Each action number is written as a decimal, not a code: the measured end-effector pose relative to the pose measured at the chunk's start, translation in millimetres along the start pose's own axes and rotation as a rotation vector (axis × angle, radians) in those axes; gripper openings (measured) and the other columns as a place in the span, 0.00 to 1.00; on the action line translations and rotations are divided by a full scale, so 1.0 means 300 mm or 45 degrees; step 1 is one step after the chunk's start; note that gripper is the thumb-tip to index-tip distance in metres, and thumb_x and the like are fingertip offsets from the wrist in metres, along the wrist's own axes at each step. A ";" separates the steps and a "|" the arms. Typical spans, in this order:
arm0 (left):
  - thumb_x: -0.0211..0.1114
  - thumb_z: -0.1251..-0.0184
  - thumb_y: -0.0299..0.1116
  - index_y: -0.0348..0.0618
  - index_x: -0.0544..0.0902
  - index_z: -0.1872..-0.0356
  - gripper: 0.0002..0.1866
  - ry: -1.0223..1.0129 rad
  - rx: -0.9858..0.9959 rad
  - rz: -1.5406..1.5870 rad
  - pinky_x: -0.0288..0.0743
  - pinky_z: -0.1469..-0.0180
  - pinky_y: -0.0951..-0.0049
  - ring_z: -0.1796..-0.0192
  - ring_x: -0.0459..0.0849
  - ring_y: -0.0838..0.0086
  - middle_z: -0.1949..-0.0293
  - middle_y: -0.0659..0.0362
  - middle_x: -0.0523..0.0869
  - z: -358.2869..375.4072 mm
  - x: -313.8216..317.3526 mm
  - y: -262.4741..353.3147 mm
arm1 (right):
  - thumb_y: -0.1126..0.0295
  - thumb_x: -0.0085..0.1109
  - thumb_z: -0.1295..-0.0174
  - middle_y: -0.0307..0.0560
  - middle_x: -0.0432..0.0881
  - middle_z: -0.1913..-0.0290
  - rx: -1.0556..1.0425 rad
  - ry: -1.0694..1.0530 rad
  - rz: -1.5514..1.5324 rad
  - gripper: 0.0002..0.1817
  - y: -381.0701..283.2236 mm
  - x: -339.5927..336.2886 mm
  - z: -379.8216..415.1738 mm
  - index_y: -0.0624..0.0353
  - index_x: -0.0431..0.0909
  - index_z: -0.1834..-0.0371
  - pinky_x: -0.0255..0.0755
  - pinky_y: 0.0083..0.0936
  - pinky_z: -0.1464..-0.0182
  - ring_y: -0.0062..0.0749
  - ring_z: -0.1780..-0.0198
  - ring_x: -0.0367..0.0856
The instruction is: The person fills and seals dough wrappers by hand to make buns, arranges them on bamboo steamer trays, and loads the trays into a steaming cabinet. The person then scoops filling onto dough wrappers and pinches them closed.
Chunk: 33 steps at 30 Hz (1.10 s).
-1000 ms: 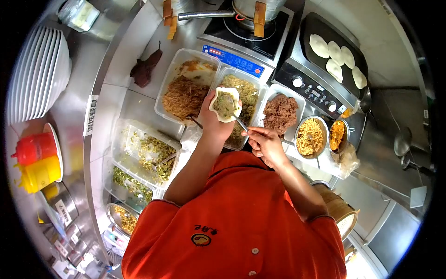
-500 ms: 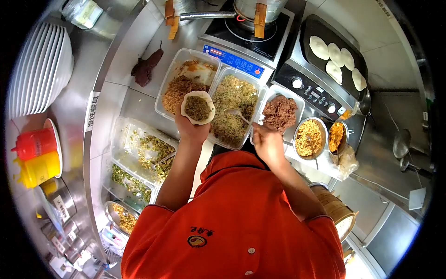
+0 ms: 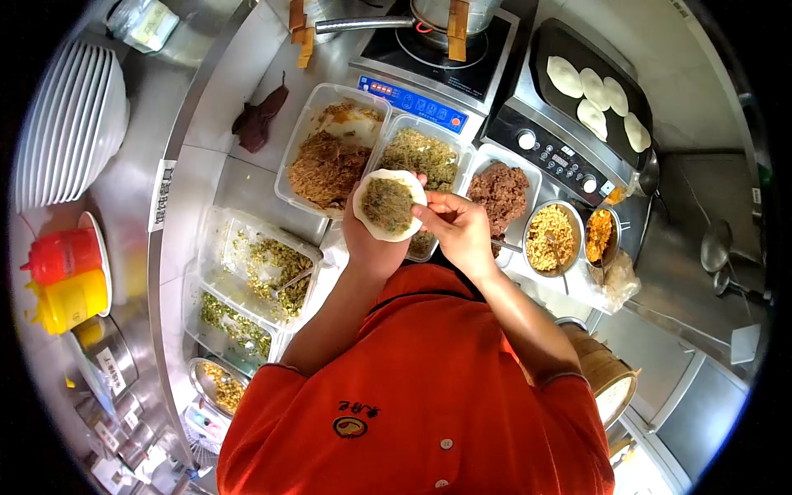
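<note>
A round dough wrapper point(image 3: 388, 205) with green-brown filling spread over its middle lies in my left hand point(image 3: 368, 246), whose fingers cup it from below. My right hand point(image 3: 460, 231) pinches the wrapper's right edge between thumb and fingers. Both hands are above the front of a plastic tub of green-flecked filling point(image 3: 418, 153). To the left stands a tub of brown shredded filling point(image 3: 330, 161). On the right, close to my right hand, is a tub of dark reddish-brown filling point(image 3: 498, 194). A spoon handle shows just right of my right hand.
Several pale filled dough pieces point(image 3: 593, 88) lie on a black griddle point(image 3: 554, 41) at the upper right. A pot stands on the induction cooker point(image 3: 450, 70). Bowls of yellow point(image 3: 551, 238) and orange food point(image 3: 599, 234) are at right, more tubs point(image 3: 216, 264) at lower left, stacked plates point(image 3: 74, 124) far left.
My right hand has let go of the spoon in the green-flecked filling and taken the wrapper's edge. My left hand has moved right with the wrapper, whose filling now looks flatter and wider.
</note>
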State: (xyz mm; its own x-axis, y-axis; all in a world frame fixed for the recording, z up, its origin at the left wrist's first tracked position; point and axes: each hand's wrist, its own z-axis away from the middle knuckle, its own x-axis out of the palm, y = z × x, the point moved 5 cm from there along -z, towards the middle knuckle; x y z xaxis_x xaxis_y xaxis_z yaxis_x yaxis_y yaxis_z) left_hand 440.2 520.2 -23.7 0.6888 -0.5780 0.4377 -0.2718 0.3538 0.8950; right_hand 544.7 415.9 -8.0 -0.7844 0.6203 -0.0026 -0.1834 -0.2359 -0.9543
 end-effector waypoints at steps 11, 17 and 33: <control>0.60 0.23 0.28 0.35 0.78 0.40 0.15 -0.021 -0.162 0.021 0.84 0.41 0.62 0.43 0.87 0.64 0.46 0.51 0.86 0.043 -0.043 -0.018 | 0.73 0.71 0.32 0.47 0.92 0.63 0.011 -0.051 -0.155 0.09 -0.062 -0.014 0.004 0.66 0.88 0.53 0.82 0.22 0.61 0.21 0.63 0.88; 0.54 0.21 0.35 0.38 0.78 0.39 0.17 -0.023 -0.364 0.422 0.81 0.39 0.60 0.43 0.86 0.64 0.45 0.50 0.85 0.049 -0.064 -0.058 | 0.74 0.71 0.33 0.56 0.91 0.63 -0.355 -0.024 0.569 0.13 -0.235 -0.015 0.064 0.68 0.84 0.48 0.84 0.27 0.58 0.35 0.61 0.93; 0.73 0.34 0.25 0.39 0.76 0.35 0.27 -0.307 -0.411 -0.510 0.77 0.33 0.67 0.36 0.83 0.66 0.39 0.51 0.83 0.045 -0.107 -0.018 | 0.76 0.70 0.35 0.56 0.90 0.62 -0.438 -0.196 0.843 0.08 -0.237 0.005 0.041 0.65 0.87 0.55 0.86 0.38 0.56 0.49 0.62 0.92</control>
State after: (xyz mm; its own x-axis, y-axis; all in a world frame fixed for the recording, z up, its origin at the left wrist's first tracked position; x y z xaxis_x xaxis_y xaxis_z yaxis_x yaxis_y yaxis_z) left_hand 410.5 527.1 -41.4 0.5124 -0.8516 0.1106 0.2247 0.2572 0.9399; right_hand 549.2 424.4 63.6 -0.7448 0.3135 -0.5891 0.5291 -0.2606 -0.8076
